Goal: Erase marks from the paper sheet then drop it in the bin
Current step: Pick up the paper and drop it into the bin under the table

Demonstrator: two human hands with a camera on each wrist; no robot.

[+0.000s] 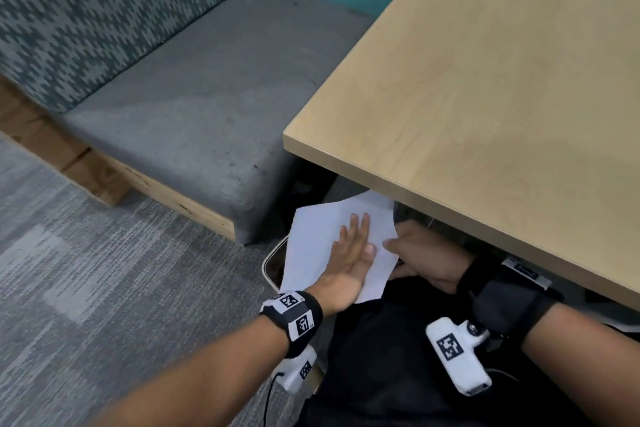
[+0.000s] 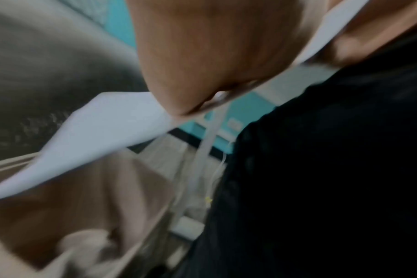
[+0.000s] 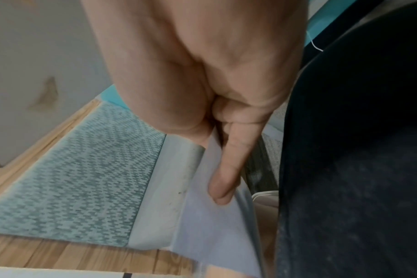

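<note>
A white paper sheet [image 1: 318, 229] is held low, just under the table's near edge and above the beige-rimmed bin [image 1: 268, 263], which it mostly hides. No marks show on its upper face. My left hand [image 1: 349, 253] lies flat on the sheet with straight fingers. My right hand [image 1: 415, 253] pinches the sheet's right edge, thumb on top. The right wrist view shows the fingers [image 3: 231, 165] under the paper [image 3: 210, 225]. The left wrist view is blurred: the palm [image 2: 202, 56], the paper [image 2: 102, 127] and the bin's inside [image 2: 83, 206] below.
The light wooden table [image 1: 485, 97] overhangs my right hand. A grey bench seat [image 1: 194, 114] with a patterned back stands to the left of the bin, on grey carpet [image 1: 86, 270]. My dark-clothed lap [image 1: 381, 357] is close to the bin's right side.
</note>
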